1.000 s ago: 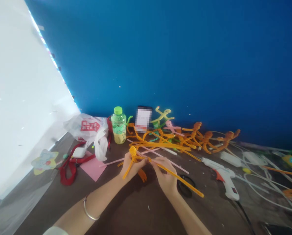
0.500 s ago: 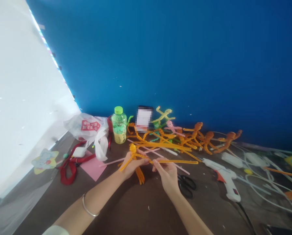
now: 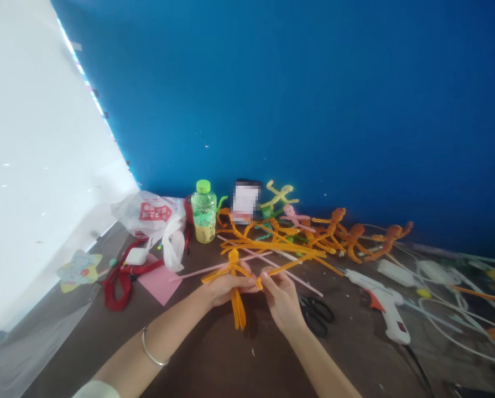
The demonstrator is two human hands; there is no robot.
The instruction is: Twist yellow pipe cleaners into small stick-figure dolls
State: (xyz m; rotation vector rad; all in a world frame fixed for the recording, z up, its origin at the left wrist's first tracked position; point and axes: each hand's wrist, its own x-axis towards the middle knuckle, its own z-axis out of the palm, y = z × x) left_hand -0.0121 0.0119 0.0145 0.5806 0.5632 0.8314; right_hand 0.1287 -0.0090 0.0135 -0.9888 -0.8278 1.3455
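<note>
Between my hands is an orange pipe cleaner figure (image 3: 233, 266) with a small coiled head on top and several long strands hanging below. My left hand (image 3: 226, 288) is closed round its body, thumb and fingers pinching one side arm. With thumb and forefinger my right hand (image 3: 281, 298) grips the bent end of that arm, an orange pipe cleaner strand (image 3: 286, 267) that sticks out up and to the right. Loose orange pipe cleaners (image 3: 272, 246) lie just behind the hands. Black-handled scissors (image 3: 317, 315) rest beside my right wrist, partly covered by it.
A glue gun (image 3: 382, 303) lies at right near white cables (image 3: 442, 276). Finished pipe cleaner figures (image 3: 334, 224) line the wall. Left of centre stand a green-capped bottle (image 3: 204, 213) and a plastic bag (image 3: 151, 213). Pink paper (image 3: 160, 283) and a red strap (image 3: 118, 290) lie at left.
The figure has turned more upright, its strands now hanging straighter down. The strand at my right hand now bends and slants upward instead of lying level to the right.
</note>
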